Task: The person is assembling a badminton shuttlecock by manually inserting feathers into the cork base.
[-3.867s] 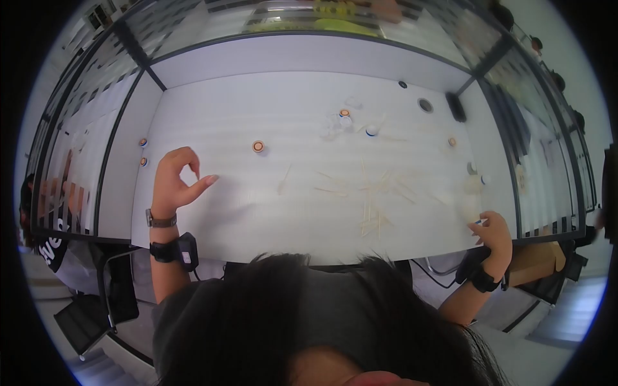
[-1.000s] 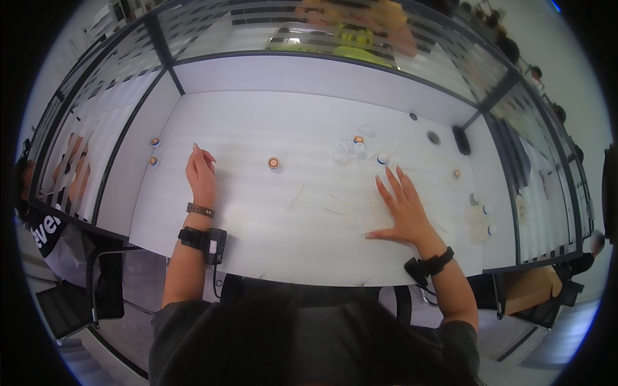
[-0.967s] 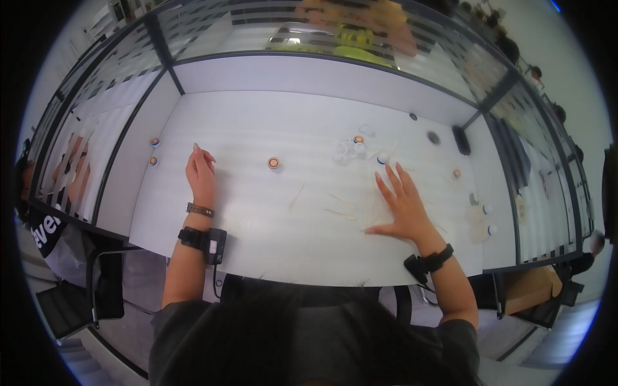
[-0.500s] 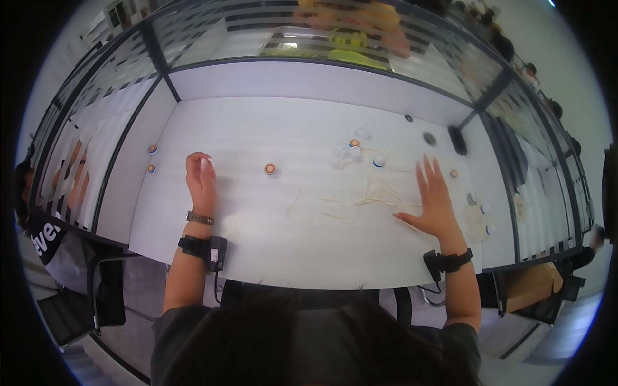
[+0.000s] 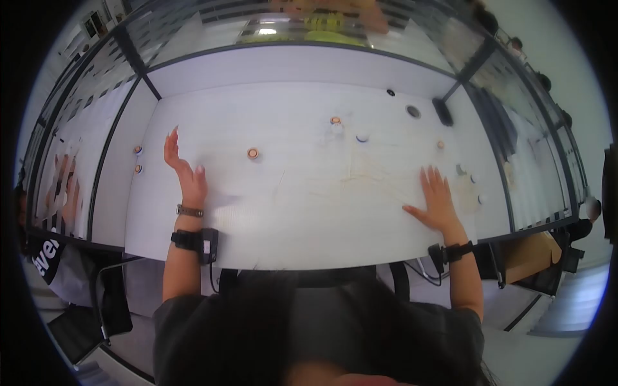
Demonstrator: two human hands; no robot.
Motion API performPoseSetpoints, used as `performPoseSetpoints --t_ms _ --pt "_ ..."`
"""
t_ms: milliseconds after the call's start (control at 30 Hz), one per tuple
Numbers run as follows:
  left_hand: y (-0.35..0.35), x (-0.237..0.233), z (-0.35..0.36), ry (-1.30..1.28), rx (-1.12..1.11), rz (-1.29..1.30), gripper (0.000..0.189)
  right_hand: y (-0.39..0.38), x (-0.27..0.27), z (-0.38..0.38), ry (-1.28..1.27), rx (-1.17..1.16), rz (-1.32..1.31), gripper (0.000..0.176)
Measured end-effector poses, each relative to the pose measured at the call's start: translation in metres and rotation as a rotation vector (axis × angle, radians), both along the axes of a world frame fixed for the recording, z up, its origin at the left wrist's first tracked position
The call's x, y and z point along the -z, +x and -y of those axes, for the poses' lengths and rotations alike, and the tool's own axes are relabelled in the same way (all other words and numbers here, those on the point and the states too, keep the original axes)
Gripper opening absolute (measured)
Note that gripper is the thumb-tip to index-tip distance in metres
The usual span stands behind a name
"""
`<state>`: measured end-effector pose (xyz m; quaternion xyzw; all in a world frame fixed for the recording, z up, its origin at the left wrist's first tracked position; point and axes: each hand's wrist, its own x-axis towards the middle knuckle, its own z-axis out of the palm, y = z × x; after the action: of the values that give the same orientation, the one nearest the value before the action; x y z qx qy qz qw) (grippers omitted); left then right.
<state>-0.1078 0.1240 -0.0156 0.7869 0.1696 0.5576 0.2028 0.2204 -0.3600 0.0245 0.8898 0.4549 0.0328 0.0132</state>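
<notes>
My left hand (image 5: pixel 185 168) is at the left part of the white table (image 5: pixel 290 225), thumb and fingers apart, holding nothing. To its right stands a small round orange-and-white item (image 5: pixel 253 154). On the right, my right hand (image 5: pixel 436 201) has its fingers spread and holds nothing. Thin pale sticks (image 5: pixel 351 177), blurred, lie between the hands, nearer my right hand. Beyond them are another orange-topped item (image 5: pixel 335 121) and a blue-and-white one (image 5: pixel 362 138). One more small orange item (image 5: pixel 440 145) lies past my right fingertips.
Two small round items (image 5: pixel 138 150) sit by the left panel. Along the right side are blue-and-white pieces (image 5: pixel 481 199), a black object (image 5: pixel 443 112) and a round grommet (image 5: pixel 412 112). Striped transparent panels enclose the table; people are behind them.
The view has shifted, so the table appears higher and further left. My left hand's fingers have opened out from a curled pose. My right hand stays spread, lower relative to the table items.
</notes>
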Motion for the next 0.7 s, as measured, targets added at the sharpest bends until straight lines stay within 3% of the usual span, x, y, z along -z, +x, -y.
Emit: performPoseSetpoints --t_ms 133,367,433,567,700 --pt "0.000 0.001 -0.006 -0.113 -0.008 0.035 0.093 -0.003 -0.001 -0.017 0.145 -0.110 -0.098 0.094" --pt "0.004 -0.002 -0.002 -0.146 0.003 0.019 0.090 -0.008 0.007 -0.055 0.101 -0.130 -0.086 0.091" --pt "0.004 -0.001 -0.003 -0.154 0.017 0.025 0.089 -0.013 0.000 -0.068 0.205 -0.215 -0.254 0.091" --pt "0.006 0.004 -0.008 -0.195 0.047 0.062 0.089 -0.016 -0.016 -0.066 0.433 -0.231 -0.465 0.095" --pt "0.006 0.002 -0.007 -0.247 0.079 0.085 0.091 -0.007 -0.028 -0.032 0.478 -0.113 -0.420 0.112"
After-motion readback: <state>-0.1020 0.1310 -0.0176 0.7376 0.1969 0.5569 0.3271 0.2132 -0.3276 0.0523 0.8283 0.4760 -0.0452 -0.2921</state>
